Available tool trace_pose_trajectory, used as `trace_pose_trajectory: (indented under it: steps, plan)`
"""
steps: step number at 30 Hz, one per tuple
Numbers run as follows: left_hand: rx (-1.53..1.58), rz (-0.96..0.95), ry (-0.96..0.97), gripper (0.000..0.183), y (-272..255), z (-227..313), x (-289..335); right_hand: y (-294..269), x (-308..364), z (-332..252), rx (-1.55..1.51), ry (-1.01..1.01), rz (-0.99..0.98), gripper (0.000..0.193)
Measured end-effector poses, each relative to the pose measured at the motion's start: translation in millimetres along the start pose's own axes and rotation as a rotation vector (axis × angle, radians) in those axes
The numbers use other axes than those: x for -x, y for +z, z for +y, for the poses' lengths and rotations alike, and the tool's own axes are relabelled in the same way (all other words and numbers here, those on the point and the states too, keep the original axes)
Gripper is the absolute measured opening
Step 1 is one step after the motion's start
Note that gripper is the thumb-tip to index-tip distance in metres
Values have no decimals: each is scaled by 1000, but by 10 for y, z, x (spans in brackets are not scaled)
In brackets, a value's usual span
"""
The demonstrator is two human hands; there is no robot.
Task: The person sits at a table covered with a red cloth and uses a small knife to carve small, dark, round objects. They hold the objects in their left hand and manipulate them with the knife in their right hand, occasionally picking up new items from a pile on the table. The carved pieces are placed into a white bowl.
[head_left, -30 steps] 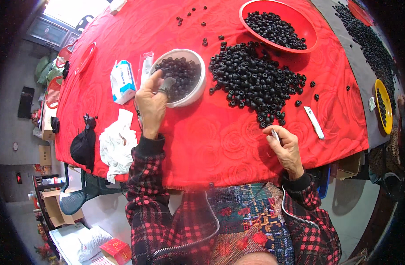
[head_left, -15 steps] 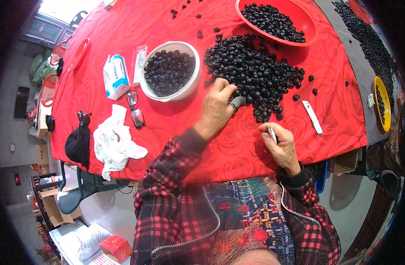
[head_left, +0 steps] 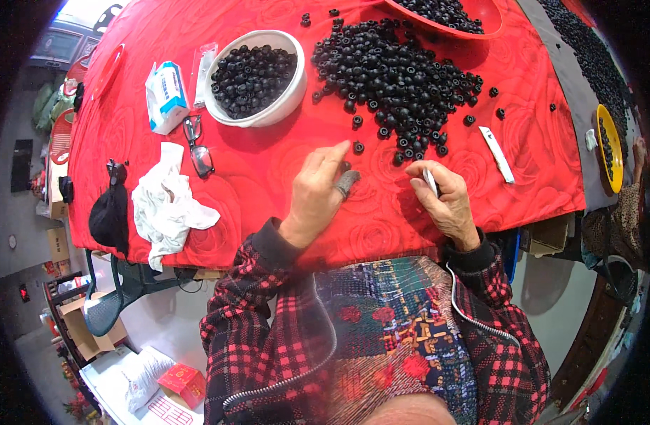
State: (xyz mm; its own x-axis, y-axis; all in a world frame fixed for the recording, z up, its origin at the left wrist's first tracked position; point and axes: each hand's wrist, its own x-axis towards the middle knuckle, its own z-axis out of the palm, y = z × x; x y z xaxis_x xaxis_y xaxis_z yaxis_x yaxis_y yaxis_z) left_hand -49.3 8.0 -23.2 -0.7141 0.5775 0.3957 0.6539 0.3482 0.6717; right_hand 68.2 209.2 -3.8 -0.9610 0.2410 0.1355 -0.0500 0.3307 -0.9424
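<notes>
A heap of small black round pieces with holes [head_left: 403,88] lies on the red rose-patterned tablecloth [head_left: 268,234]. My left hand [head_left: 314,198] is just in front of the heap's near left side. It wears a grey band [head_left: 348,183] round the thumb; a small dark piece shows between thumb and forefinger, mostly hidden. A loose black piece [head_left: 358,146] lies by its fingertips. My right hand [head_left: 447,204], to the right, has its fingers closed round a slim silvery tool [head_left: 430,181], whose kind I cannot make out.
A white bowl [head_left: 294,92] and a red basin [head_left: 489,18], both holding black pieces, stand beyond. Left lie a tissue pack [head_left: 168,99], glasses [head_left: 201,157], a white cloth [head_left: 166,212] and a black cap-like item [head_left: 109,219]. Right are a white strip [head_left: 496,156] and yellow plate [head_left: 604,117].
My left hand has drawn back from the heap toward me. My right hand keeps its grip on the slim tool. The whole view has shifted, so the table items sit higher in it.
</notes>
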Motion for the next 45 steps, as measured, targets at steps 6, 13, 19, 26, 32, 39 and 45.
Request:
trace_pose_trajectory:
  steps: [6,13,19,26,32,39,45]
  plan:
    - [-31,47,-46,39,-101,-37,19,9,19,-17,-1,32,12,15]
    - [-96,-72,13,21,-92,-35,-80,25,-2,-25,43,18,1,14]
    - [910,-215,-609,22,-176,165,-32,26,34,-39,-48,55,20,16]
    - [1453,-391,-787,29,-85,328,152,117,-58,-335,-18,-113,-146,22]
    - [1731,-520,-886,29,-44,336,235,178,9,-265,-86,-208,-174,23]
    - [1716,-424,-969,25,-45,444,310,195,84,-292,-2,-298,-143,26]
    - [1673,-467,-914,22,-169,506,295,198,117,-303,46,-410,-128,31]
